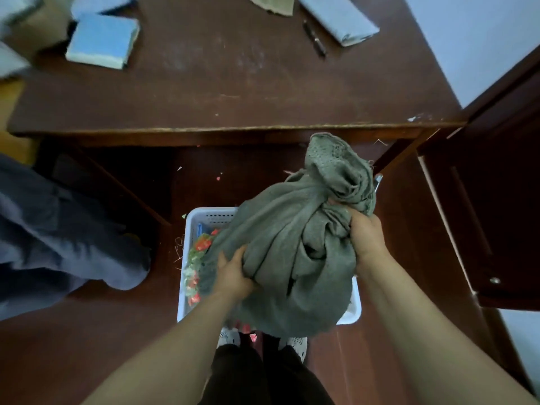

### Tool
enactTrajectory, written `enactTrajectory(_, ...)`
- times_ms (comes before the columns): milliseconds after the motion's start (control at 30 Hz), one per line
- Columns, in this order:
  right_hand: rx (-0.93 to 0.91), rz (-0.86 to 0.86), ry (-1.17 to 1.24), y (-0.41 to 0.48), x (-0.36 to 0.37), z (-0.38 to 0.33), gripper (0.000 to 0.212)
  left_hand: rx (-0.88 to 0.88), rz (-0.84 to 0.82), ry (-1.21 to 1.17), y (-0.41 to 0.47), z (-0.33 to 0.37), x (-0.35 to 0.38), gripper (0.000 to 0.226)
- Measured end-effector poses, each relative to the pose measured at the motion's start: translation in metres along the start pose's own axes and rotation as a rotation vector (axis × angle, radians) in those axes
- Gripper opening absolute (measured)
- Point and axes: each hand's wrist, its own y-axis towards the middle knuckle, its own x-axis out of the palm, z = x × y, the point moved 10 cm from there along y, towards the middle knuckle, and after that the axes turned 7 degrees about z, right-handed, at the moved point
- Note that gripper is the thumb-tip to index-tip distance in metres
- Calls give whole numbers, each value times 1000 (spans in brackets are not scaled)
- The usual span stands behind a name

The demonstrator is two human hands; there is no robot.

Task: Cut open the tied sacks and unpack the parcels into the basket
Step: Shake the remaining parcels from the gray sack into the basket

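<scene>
The person holds a grey-green sack (292, 244) between both hands. The left hand (233, 276) grips a fold low on its body and the right hand (366, 238) is clenched round the bunched neck, directly above the white basket (201, 214) that stands below the hands. Red-and-green parcels (201, 247) already lie in the basket just left of the left hand, so some unpacking seems done. Whether this sack's tie is cut cannot be told, but its neck is gathered, so emptying it appears to remain.
</scene>
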Motion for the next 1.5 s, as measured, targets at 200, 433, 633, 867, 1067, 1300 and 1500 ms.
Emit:
enactTrajectory(200,-11,10,192,-20,-12,-43,18,24,92,-51,-18,25,-34,40)
enactTrajectory(433,20,47,256,-25,-20,-61,36,51,165,-64,-31,39,-61,31)
enactTrajectory(633,37,102,286,-29,-27,-72,45,-25,215,28,-39,41,-91,29)
enactTrajectory(867,-11,150,186,-38,-32,-94,51,2,269,17,-44,60,-122,31)
enactTrajectory(1067,-39,86,-14,-42,-23,-108,65,31,233,-61,-44,73,-130,64)
enactTrajectory(1300,22,-265,101,-72,33,-112,55,468,-169,-380,-76,222,-102,117)
enactTrajectory(1500,-63,21,-236,-68,-34,-142,12,470,168,-381,-88,244,-180,20)
